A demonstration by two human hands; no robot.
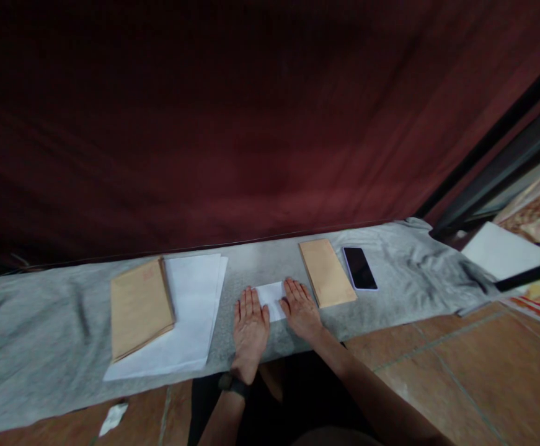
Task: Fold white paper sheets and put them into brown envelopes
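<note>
A small piece of white paper (272,300), seemingly folded, lies on the grey cloth between my two hands. My left hand (252,322) is flat over its left end, fingers stretched out and pointing away from me. Over the right end rests my right hand (301,310), palm down with the fingers extended. Both hands cover the paper's ends, so its full size is hidden. Just right of my right hand lies a brown envelope (328,272), or a stack of them. To the left are larger white sheets (193,310), with a stack of brown envelopes (142,306) partly on top.
A phone (360,269) with a dark screen lies right of the brown envelope. Grey cloth (41,328) covers the long low surface, and a dark red wall-like panel (251,155) rises behind it. A white scrap (113,419) lies on the tiled floor (460,371).
</note>
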